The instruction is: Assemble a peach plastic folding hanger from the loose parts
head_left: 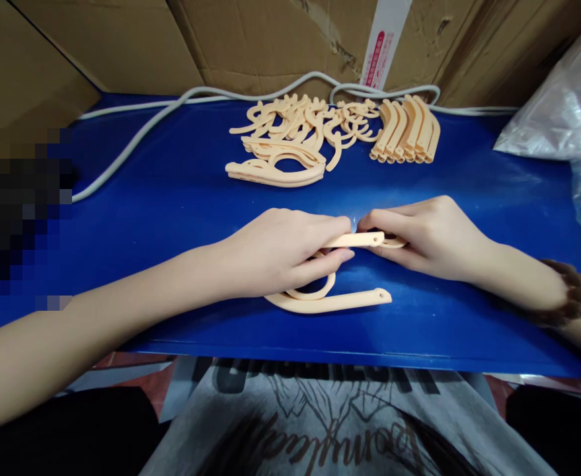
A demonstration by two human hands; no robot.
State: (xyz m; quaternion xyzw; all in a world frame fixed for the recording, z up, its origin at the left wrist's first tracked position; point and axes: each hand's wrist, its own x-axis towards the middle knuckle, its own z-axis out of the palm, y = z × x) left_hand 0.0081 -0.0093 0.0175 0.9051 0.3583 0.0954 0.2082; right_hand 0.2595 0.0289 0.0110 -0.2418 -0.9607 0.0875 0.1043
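Note:
My left hand (pixel 300 248) is closed, with a beige plastic hanger arm (pixel 364 239) between thumb and fingers. The arm's end with a small hole sticks out to the right. Opposite it, my right hand (pixel 419 238) pinches a curved beige hanger piece (pixel 394 243), mostly hidden by the fingers. The two pieces meet or overlap between my hands; whether they are joined I cannot tell. Below my left hand, a second hanger arm (pixel 334 303) lies on the blue table (pixel 443 317), next to a curved hook part (pixel 327 287) partly covered by the hand.
A loose pile of beige hooks (pixel 295 122) lies at the back. In front of it are stacked folded hanger pieces (pixel 275 173). Several hanger arms (pixel 404 132) stand in a row to the right. A grey cable (pixel 141 132), cardboard boxes (pixel 270 46) and a plastic bag (pixel 558 99) border the table.

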